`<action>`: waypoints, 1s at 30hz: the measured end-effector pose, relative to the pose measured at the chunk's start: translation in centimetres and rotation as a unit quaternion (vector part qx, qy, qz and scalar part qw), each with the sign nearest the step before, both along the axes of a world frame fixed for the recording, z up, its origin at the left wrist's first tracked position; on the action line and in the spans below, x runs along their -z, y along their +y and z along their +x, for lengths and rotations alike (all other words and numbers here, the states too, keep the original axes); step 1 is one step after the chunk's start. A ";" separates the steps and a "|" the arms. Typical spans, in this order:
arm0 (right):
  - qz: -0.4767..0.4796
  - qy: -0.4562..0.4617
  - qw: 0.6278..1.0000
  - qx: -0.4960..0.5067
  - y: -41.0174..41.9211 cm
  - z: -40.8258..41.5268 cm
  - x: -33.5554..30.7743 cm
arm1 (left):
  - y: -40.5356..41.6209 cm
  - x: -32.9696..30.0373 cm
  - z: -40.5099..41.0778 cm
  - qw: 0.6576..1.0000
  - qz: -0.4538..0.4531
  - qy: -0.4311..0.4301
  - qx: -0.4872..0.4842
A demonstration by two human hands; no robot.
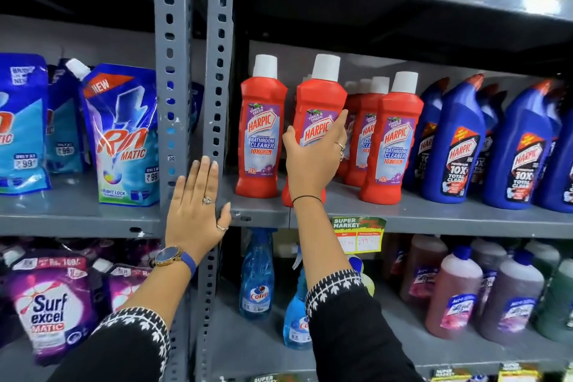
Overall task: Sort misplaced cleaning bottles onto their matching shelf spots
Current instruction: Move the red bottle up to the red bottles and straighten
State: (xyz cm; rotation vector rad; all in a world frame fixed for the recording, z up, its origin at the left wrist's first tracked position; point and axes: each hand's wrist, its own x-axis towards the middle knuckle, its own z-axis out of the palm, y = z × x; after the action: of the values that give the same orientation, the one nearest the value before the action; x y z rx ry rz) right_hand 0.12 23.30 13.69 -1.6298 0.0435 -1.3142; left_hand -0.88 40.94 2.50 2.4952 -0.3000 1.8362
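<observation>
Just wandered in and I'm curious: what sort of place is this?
Most likely a supermarket's cleaning aisle. Grey metal shelves hold rows of matching red bottles and blue bottles, and a price tag on the shelf edge reads "Super Market".

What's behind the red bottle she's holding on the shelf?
Behind the red Harpic bottle in the right hand stand more red bottles with white caps, in a row going back. How many, and the shelf's back wall there, are hidden.
</observation>
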 end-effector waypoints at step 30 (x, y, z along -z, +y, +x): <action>-0.033 0.185 0.982 -0.002 -1.9 2.6 3.6 | 0.0 0.1 0.1 1.000 -0.003 0.004 0.000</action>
State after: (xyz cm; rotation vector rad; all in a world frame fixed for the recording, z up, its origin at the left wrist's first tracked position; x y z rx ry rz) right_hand 2.75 21.37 10.06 -1.9125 0.2232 -1.0024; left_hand -0.73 40.96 2.42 2.4970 -0.2950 1.8246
